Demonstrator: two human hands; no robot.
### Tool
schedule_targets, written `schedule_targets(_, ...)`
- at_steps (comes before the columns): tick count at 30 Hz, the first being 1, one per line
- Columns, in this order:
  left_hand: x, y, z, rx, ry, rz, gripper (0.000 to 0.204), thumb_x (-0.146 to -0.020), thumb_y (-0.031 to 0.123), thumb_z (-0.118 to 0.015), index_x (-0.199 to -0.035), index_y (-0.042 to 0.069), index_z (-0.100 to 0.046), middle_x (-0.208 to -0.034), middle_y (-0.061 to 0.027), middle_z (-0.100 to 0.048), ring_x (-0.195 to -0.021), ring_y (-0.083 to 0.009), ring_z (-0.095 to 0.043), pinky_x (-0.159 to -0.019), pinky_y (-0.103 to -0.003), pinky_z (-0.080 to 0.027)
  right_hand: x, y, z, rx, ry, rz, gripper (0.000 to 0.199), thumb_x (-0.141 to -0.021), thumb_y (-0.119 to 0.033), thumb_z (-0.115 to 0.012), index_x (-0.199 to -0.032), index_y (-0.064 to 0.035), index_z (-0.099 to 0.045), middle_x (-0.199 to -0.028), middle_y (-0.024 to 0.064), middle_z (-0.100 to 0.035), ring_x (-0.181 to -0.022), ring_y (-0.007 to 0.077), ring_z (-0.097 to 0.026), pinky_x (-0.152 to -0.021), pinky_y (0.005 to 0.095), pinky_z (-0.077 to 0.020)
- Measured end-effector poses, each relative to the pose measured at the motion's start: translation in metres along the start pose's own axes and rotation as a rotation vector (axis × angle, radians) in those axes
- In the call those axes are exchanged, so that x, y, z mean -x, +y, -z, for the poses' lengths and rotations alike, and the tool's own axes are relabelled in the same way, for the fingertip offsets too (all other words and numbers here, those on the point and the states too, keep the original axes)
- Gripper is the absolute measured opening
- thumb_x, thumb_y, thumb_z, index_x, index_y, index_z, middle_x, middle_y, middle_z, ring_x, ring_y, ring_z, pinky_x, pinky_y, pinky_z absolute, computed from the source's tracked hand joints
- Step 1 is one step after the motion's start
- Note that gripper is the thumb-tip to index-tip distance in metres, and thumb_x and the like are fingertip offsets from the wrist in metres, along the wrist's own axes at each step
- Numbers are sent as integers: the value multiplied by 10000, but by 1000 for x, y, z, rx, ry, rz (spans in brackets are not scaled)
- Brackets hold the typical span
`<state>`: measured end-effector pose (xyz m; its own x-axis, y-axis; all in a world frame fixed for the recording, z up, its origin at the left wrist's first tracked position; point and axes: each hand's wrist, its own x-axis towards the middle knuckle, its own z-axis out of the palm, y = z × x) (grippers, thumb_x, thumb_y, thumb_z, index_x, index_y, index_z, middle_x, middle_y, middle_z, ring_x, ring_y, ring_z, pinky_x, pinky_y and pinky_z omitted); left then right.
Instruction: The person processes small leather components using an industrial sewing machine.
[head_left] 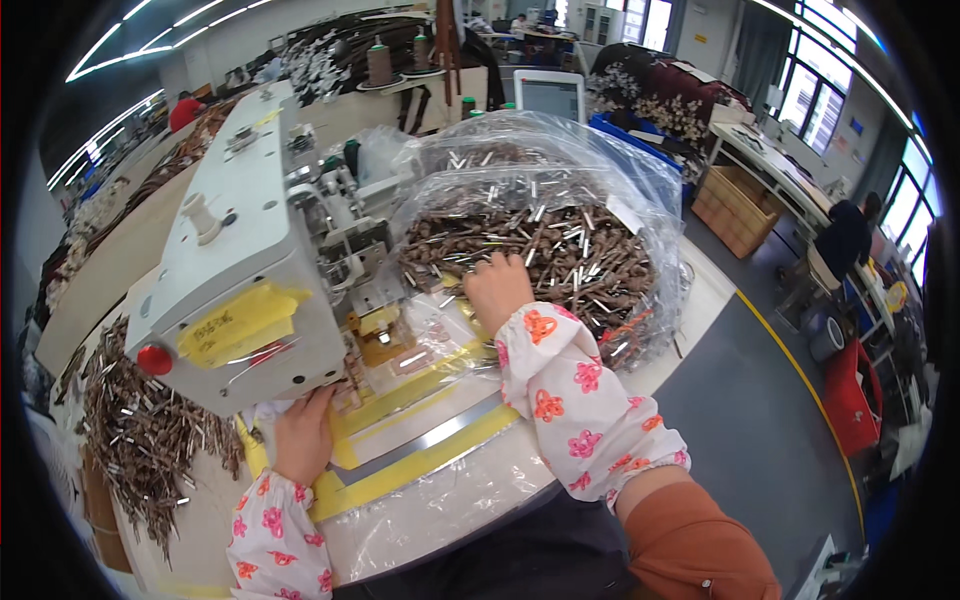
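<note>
My right hand (498,290) reaches into the near left edge of a heap of brown knotted cords (560,250) with shiny silver tips. Its fingers are bent and closed at the cords, and what they pinch is hidden. A clear plastic bag (665,215) lies around and under the heap. My left hand (303,438) rests on the table at the lower edge of a white sewing machine (235,240). Its fingers stretch forward, with the tips partly hidden by the machine. Yellow tape (420,470) borders a work plate in front of the machine.
More brown tipped cords (145,430) hang over the table's left side. A red knob (154,360) sticks out of the machine's near end. Behind the bag stand a tablet-like screen (550,95) and thread cones (379,65). A person (848,235) sits far right, beyond a red bin (853,395).
</note>
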<state>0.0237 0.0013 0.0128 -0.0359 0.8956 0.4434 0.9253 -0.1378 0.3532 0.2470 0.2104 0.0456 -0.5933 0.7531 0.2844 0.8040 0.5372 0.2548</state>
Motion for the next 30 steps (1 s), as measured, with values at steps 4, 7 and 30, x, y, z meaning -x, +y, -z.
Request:
schedule_targets(4, 8, -6, 7, -47, 26, 5, 297, -786, -31, -500, -1054, 32, -612, -978, -212, -617, -823, -374, -600, -712, -410, -496, 9, -9, 14, -402, 219, 193, 111, -710, -90, -594, -802, -90, -655, -870, 67, -603, -847, 235, -568, -735, 381, -419)
schedule_targets(7, 10, -1, 11, -61, 61, 11, 275, -798, -12, -521, -1053, 33, -615, -957, -213, -619, -815, -376, -601, -707, -409, -492, 17, -36, 35, -1209, -96, 580, 165, -753, -69, -623, -911, -21, -636, -831, 126, -626, -766, 266, -618, -694, 335, -486)
schedule_targets(30, 14, -5, 5, 54, 112, 16, 243, -745, 63, -653, -985, 102, -664, -902, -105, -650, -766, -270, -629, -651, -347, -511, 29, -106, -4, -1434, -209, 260, 136, -786, -47, -636, -902, 22, -625, -713, 101, -625, -565, 146, -569, -539, 266, -454)
